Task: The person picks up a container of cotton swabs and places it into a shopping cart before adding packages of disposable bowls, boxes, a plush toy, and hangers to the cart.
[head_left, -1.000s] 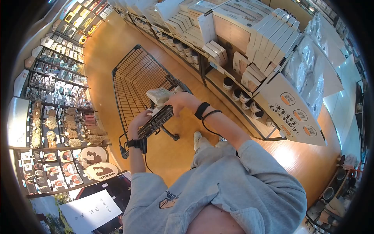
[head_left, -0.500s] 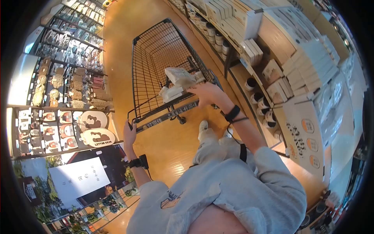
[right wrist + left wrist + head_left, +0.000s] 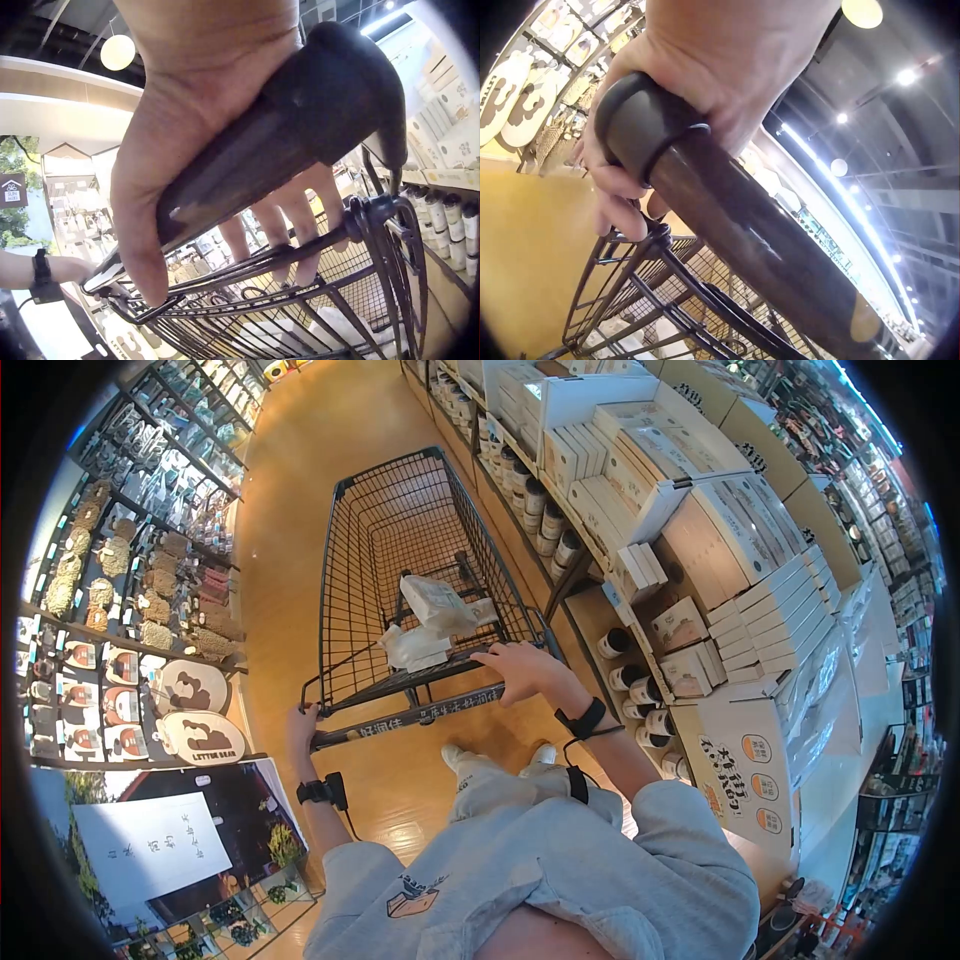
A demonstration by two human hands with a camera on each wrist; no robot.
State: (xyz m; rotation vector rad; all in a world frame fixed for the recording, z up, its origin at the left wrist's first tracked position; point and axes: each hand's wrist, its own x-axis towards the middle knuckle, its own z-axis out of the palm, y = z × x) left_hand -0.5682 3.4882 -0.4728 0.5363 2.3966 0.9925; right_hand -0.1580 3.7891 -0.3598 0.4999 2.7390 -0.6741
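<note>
A black wire shopping cart (image 3: 345, 550) stands in front of me, its printed handle bar (image 3: 420, 715) nearest my body. At the bar's left end my left hand (image 3: 302, 726) grips it; the left wrist view shows those fingers (image 3: 622, 214) bent round the end cap. Toward the right end, the palm of my right hand (image 3: 527, 672) rests on the bar, with the fingers reaching past it over the cart's rear rim. Two white wrapped packages, one upper (image 3: 437, 606) and one lower (image 3: 413, 648), lie just beyond the bar inside the cart.
Shelves of boxes (image 3: 740, 540) and dark-lidded jars (image 3: 640, 690) line the right side. On the left hang brushes (image 3: 160, 575) and bear-shaped boards (image 3: 203, 737), with a poster display (image 3: 150, 840) below. A wooden floor (image 3: 285, 540) runs ahead between the shelves.
My left hand has gone from near the packages to the handle's left end. The right hand has moved off the packages onto the bar. The cart has turned to point more straight ahead.
</note>
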